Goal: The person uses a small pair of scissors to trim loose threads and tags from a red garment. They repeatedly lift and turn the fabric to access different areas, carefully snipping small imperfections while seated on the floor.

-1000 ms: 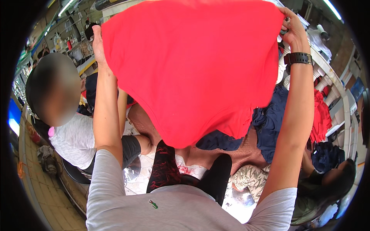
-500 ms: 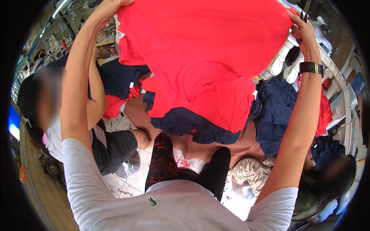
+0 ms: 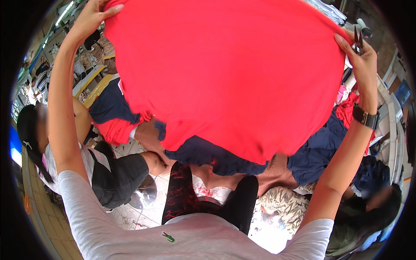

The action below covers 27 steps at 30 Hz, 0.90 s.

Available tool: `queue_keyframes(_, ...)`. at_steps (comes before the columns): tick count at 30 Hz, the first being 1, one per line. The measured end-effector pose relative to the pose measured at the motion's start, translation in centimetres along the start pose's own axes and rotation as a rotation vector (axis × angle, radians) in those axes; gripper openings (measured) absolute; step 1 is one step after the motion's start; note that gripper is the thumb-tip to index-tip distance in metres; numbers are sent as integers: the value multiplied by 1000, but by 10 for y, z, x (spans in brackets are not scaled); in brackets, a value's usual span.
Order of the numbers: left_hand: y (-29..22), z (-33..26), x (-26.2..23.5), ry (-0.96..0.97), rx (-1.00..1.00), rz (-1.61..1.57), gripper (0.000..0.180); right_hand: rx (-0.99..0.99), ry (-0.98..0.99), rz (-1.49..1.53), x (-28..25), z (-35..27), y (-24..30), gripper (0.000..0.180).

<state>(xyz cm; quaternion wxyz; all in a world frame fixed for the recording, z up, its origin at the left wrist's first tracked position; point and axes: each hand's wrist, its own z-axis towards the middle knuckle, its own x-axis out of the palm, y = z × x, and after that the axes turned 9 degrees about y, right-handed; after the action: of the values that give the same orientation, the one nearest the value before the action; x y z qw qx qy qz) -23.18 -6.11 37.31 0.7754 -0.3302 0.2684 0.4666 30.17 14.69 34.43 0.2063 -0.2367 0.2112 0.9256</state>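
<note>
A large red shirt point(image 3: 225, 73) hangs stretched wide between my raised hands, its lower edge draped over the pile below. My left hand point(image 3: 95, 15) pinches its upper left edge between thumb and fingers. At the far right corner my right hand point(image 3: 362, 54) grips the cloth and also has small thread snips point(image 3: 358, 41) held in it, blades pointing up. Under the shirt lies a navy garment point(image 3: 216, 156) on a brown cloth-covered surface point(image 3: 277, 171). The shirt hides most of what lies behind it.
Navy garments point(image 3: 310, 149) are heaped at the right, with more navy cloth point(image 3: 112, 104) and red cloth point(image 3: 115, 130) at the left. One person point(image 3: 112, 173) sits close on my left and another point(image 3: 364, 221) on my right. A yellow-edged table point(image 3: 89, 80) stands far left.
Both hands have moved apart, left hand leftward, right hand rightward and slightly down. The red shirt is now spread wider and flatter, covering more of the pile.
</note>
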Motion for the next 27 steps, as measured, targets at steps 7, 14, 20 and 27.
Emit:
queue_keyframes(7, 60, -6, 6, -86, -323, -88, 51, -2, -340, 162, 0, -44, 5, 35)
queue_keyframes(14, 140, 100, 131, -95, -434, -670, 41, 253, -109, -154, 117, 61, -127, 38)
queue_keyframes(20, 180, 150, 180, -449, -101, -901, 19, 180, -223, 215, 135, 88, -166, 40)
queue_keyframes(27, 198, 76, 275, 69, -377, -115, 57, 377, 416, 37, 241, -7, -214, 36)
